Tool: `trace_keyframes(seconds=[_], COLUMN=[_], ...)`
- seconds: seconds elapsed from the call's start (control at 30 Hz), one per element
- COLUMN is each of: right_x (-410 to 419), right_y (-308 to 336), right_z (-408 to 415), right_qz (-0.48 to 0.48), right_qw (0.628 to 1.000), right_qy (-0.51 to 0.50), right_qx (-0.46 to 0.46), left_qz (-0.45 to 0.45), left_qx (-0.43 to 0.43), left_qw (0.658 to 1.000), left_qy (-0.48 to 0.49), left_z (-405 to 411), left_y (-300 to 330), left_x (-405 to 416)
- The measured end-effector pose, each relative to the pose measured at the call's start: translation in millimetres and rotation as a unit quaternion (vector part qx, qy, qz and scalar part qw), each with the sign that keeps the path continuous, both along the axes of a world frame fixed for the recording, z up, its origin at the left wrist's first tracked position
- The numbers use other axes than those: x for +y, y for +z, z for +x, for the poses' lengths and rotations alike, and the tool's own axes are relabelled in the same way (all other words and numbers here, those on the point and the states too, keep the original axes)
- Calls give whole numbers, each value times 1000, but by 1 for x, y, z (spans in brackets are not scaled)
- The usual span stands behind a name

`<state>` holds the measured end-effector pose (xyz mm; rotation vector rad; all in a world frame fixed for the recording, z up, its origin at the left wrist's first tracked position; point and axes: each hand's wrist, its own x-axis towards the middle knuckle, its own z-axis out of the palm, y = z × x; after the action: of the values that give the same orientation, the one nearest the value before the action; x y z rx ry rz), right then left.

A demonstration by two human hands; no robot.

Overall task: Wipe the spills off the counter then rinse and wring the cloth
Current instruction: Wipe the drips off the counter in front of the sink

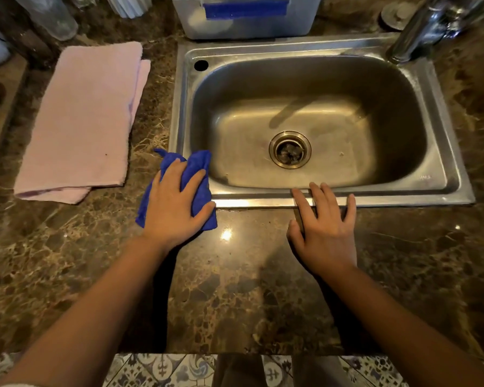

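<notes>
A: Where's the blue cloth [199,174] lying?

B: At the near left corner of the sink [458,174] — bunched up, partly on the steel rim and partly on the brown marble counter [235,289] just beside it.

A: And the left hand [176,205]?

B: Flat on top of the cloth, fingers spread and pressing it down, thumb out toward the sink rim. It isn't pinching the fabric.

A: The right hand [324,230]?

B: Palm down on the counter at the sink's near edge, fingers straight and slightly fanned, their tips resting on the rim. It holds nothing.

A: Anything else around the sink?

B: A folded pink towel [87,118] on the counter to its left, a faucet [419,32] at its far right corner, and a clear plastic container [246,18] behind it — the basin's drain [290,149] holds some dark debris.
</notes>
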<state>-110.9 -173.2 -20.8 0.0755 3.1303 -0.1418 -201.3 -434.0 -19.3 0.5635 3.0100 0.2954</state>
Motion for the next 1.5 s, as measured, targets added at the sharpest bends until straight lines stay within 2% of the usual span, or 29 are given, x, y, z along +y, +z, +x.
trace_keyframes(seconds=[0.17,0.27,0.43,0.5,0.6,0.7,1.03,1.2,1.27,1.33,1.37,1.4,1.43,1.5], right_x=[2,3,6,9,22,52,158,184,188,185,179,170,158,133], right_y=[-5,-7,-8,-6,3,13,25,26,29,32,33,32,31,22], right_z=[1,1,0,0,4,14,46,39,29,15,7,0,-7,-14], right_qz=[-4,-10,-34,-111,-281,-334,-249,-253,-259,-220,-172,-126,-95,-63], right_qw=[1000,1000,999,994,959,942,965,958,953,963,974,984,991,996], right_qy=[2,2,9,1,-6,-10,-58,-81,-97,-106,-95,-78,-64,-55], right_qx=[30,29,12,20,28,46,63,105,121,117,110,98,71,-8], left_qz=[11,19,17,11,12,18,-2,21,103,280,354,385,364,238], left_qx=[28,37,26,11,1,13,15,-38,-71,-140,-132,-84,-19,49], left_qw=[999,999,1000,1000,1000,1000,1000,996,988,948,926,918,927,959], left_qy=[10,-14,4,4,7,1,-19,-74,-94,-50,-9,39,84,146], left_z=[6,30,45,44,45,46,46,60,61,57,53,48,44,35], left_y=[2,1,-1,-1,-1,-3,-7,-1,5,15,18,20,17,10], left_x=[10,38,94,116,146,172,272,336,344,331,318,301,282,247])
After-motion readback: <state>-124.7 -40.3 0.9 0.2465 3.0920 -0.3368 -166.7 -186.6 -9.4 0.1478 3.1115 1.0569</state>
